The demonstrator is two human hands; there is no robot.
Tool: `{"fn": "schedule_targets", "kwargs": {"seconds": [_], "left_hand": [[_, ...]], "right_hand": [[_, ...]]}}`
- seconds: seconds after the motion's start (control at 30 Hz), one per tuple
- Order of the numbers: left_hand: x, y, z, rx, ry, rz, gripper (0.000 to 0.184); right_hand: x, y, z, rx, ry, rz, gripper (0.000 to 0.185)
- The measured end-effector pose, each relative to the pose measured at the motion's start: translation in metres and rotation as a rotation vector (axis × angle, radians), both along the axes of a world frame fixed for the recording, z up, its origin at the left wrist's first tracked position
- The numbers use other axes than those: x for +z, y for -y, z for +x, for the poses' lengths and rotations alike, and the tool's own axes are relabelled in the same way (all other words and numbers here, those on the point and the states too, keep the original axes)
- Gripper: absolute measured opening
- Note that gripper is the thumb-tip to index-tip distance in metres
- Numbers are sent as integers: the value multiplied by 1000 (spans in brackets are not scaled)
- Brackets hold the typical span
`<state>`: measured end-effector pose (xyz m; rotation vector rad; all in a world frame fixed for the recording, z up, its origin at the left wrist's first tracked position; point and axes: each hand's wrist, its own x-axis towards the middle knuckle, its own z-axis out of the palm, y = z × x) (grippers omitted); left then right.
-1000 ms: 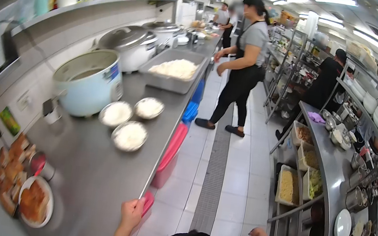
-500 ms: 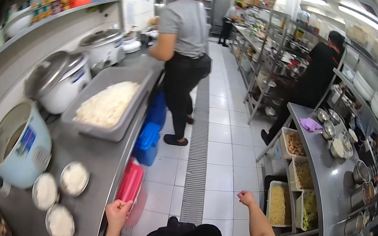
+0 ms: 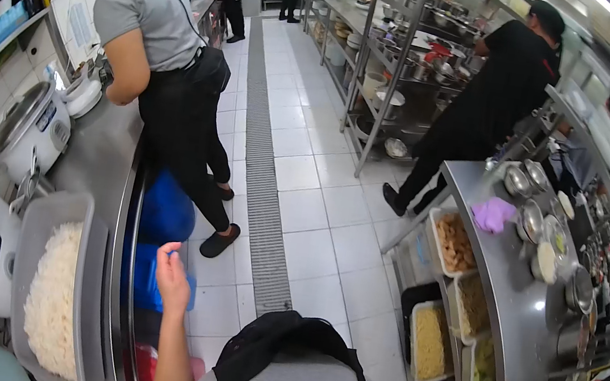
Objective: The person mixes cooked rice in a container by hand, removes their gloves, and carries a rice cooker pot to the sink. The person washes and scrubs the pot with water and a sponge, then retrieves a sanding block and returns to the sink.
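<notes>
My left hand (image 3: 173,279) is raised in front of me, beside the edge of the steel counter (image 3: 93,159). Its fingers point up, loosely bent, and nothing shows in them. Behind it, below the counter, are blue containers (image 3: 154,278). A grey tub (image 3: 90,284) stands on the counter to the left of this hand, with a heap of white rice (image 3: 54,303) in it. My right hand is out of the picture.
Rice cookers (image 3: 1,247) line the left wall. A co-worker in grey (image 3: 177,93) stands at the left counter; another in black (image 3: 476,98) is at the right. A floor drain (image 3: 260,144) runs along the aisle. Food bins (image 3: 432,340) sit under the right steel table (image 3: 493,274).
My view has swung right and moved forward along the aisle. My left hand has risen and its fingers have loosened. My right hand has left the picture, as have the rice bowls.
</notes>
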<state>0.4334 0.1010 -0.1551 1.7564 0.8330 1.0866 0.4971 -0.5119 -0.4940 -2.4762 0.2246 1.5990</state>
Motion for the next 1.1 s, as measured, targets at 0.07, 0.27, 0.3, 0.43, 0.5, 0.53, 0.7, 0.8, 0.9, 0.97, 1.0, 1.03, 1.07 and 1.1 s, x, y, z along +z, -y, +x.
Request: {"fn": "schedule_targets", "kwargs": {"seconds": [0.07,0.27,0.3,0.43,0.5,0.53,0.7,0.8,0.9,0.97,1.0,1.03,1.07,1.1], "left_hand": [[4,-21,45,-9,-17,-183,15],[-11,-138,170,87,-243,-174,36],[-16,-162,200,64,-200,-138,40],[-18,-245,348,-77,-257,-122,43],[5,-277,436,-125,-284,-24,41],[-7,-304,472,-192,-332,-57,38],[29,-386,664,-314,-264,13,19],[10,-451,753,-367,-159,-124,15],[4,-510,820,-229,-301,-286,23],[-6,-557,849,-154,-325,-105,35],[-6,-581,865,-82,-305,-66,40],[-5,-605,880,-10,-287,-27,46],[-8,-632,892,52,-259,-50,47],[-12,-657,901,112,-236,-81,48]], "right_hand": [[-11,-50,103,249,51,25,29],[55,-351,459,360,965,571,26],[83,-400,491,-8,876,787,30],[109,-487,595,15,780,694,30],[57,-486,616,-151,699,613,31],[25,-474,621,-105,584,578,25],[9,-484,660,0,275,206,17],[2,-534,746,32,206,131,16],[-9,-594,851,65,206,108,16],[-14,-637,932,148,231,104,17],[-28,-664,987,272,287,113,17],[-42,-697,1051,566,422,124,17],[-61,-735,1119,868,623,123,17],[-78,-787,1196,945,889,156,18]]}}
